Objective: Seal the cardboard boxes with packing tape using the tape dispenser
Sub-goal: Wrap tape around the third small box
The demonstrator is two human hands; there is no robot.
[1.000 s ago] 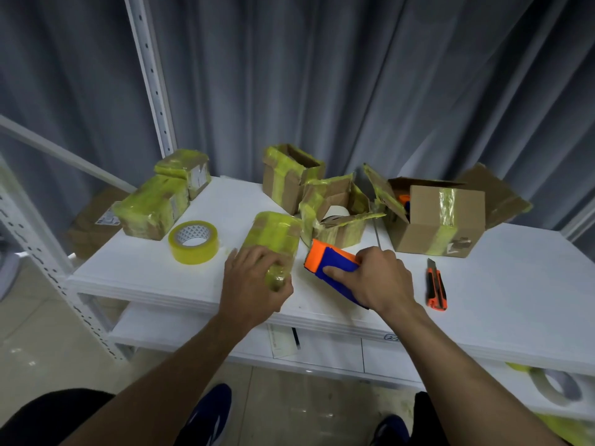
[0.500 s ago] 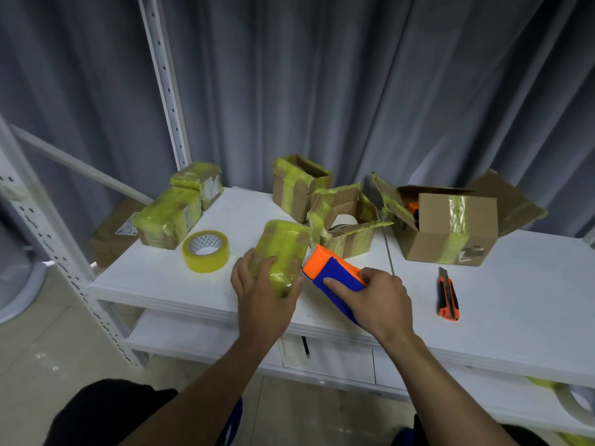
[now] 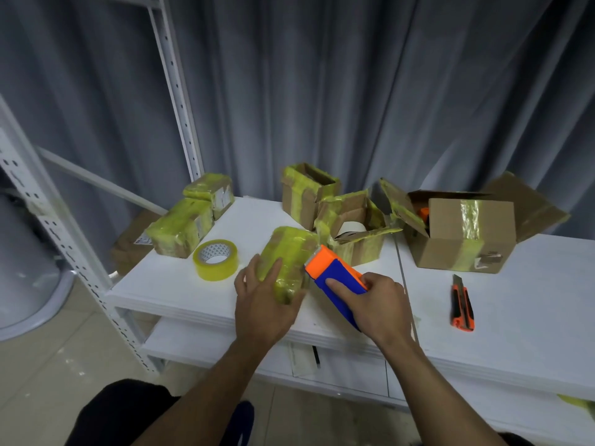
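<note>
At the front edge of the white table (image 3: 531, 300), the left hand (image 3: 264, 304) grips one tape-wrapped box (image 3: 289, 252). The right hand (image 3: 376, 307) clasps the single blue-and-orange tape dispenser (image 3: 335, 275), its orange end just beside that box. Two sealed boxes (image 3: 180, 230) lie to the left and three open boxes (image 3: 463, 233) behind, with one tape roll (image 3: 215, 260) and one utility knife (image 3: 462, 305) nearby.

Reaching forward with both bare forearms, side by side. Holding a taped box (image 3: 289, 249) with the left hand (image 3: 262, 305), fingers (image 3: 277, 268) spread flat over its top, thumb seemingly hooked round the near end. Gripping a tape dispenser (image 3: 336, 273) in the right hand (image 3: 378, 309), index finger (image 3: 336, 284) stretched along its side, back of the hand upward.
</note>
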